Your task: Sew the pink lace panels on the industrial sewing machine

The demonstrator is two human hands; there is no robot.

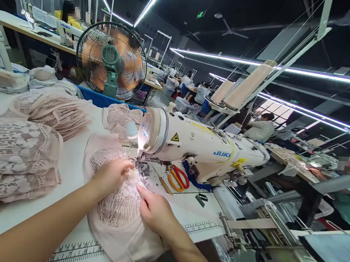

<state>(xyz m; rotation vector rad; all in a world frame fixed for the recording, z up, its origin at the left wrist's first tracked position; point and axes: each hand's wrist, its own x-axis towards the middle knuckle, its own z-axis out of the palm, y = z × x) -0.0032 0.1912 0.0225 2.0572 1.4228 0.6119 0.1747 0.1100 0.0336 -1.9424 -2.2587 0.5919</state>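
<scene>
A pale pink lace bra piece point(117, 208) lies on the white table under the head of a sewing machine point(189, 139). My left hand point(112, 176) rests on its upper part, close to the lit needle area, with fingers curled and closed on the lace. On the right edge of the same piece is my right hand point(156, 210), its thumb and forefinger closed on the fabric just in front of the needle area. The needle tip itself is too small to make out.
Stacked lace pieces point(19, 156) cover the table's left side. Orange-and-red-handled scissors point(178, 178) and a wooden-handled tool point(166, 186) lie beneath the machine arm. Beyond stands a large fan point(112, 60); thread cones point(248, 84) rise behind. Several people sit at other machines.
</scene>
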